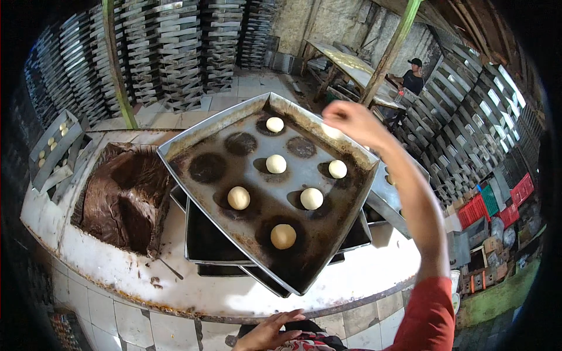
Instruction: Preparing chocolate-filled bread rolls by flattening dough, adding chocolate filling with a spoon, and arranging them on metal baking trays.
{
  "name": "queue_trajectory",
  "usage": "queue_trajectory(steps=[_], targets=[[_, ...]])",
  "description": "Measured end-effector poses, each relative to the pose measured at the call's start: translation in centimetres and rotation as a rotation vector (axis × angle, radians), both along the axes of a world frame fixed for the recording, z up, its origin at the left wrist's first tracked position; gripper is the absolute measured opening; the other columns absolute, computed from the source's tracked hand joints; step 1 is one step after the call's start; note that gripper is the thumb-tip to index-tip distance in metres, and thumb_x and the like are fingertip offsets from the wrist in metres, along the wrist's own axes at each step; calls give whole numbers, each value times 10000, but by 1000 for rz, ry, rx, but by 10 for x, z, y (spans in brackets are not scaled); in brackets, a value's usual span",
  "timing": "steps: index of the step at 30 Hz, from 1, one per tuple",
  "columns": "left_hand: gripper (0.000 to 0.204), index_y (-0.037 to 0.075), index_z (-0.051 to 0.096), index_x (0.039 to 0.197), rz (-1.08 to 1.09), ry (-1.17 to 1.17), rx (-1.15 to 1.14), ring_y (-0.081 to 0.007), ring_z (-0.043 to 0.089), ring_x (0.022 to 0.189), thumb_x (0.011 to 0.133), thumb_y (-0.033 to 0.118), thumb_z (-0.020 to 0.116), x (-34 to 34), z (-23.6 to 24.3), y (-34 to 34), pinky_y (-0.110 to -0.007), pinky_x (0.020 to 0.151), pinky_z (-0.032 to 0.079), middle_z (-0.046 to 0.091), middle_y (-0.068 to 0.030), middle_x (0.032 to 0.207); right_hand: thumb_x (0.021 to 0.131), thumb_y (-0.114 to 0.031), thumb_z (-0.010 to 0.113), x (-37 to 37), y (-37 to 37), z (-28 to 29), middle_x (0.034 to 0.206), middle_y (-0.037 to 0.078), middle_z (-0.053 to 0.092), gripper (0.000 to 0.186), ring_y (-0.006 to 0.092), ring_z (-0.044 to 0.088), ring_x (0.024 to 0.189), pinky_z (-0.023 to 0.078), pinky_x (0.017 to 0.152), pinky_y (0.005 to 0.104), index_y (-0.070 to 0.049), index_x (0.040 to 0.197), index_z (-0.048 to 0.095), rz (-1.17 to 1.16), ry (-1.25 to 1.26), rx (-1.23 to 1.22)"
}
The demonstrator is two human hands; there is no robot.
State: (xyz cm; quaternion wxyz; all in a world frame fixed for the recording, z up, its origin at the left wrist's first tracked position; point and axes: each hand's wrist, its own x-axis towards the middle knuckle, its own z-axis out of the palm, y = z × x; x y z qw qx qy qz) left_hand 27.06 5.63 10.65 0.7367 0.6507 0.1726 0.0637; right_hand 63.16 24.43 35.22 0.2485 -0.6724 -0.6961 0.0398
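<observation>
Though right grip [353,121] blurs, dough ball [332,131] apparently just beneath.

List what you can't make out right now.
All in the head view:
- Right hand: blur and curled fingers hide whether it holds anything.
- Lower baking trays: insides mostly covered by the top baking tray.
- Left hand: its forearm is cut off by the lower edge.
- Distant person: hands too small to make out.
</observation>
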Motion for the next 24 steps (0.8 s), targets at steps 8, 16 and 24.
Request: queue_trajectory(steps=[8,16,24], targets=[[739,47,263,1409,188,-21,-368,-206,474,1155,822,228,674,6,-52,-24,-302,910,414,461,-130,1275,909,-402,504,40,83,-81,855,245,620,414,425,592,796,466,733,466,-11,840,621,33,-49,327],[565,11,421,1293,734,13,-721,-235,503,1146,849,290,631,110,-23,-100,-362,969,394,548,-148,1189,807,-347,599,376,25,-246,961,246,627,342,386,609,936,476,762,452,-30,931,626,-663,-63,7],[533,14,451,1269,677,-41,-452,-243,503,1146,846,280,637,129,-16,-119,-383,990,373,553,-145,1190,741,-145,677,256,-3,-209,791,80,611,215,155,566,706,439,584,300,16,860,598,-393,581,-31]])
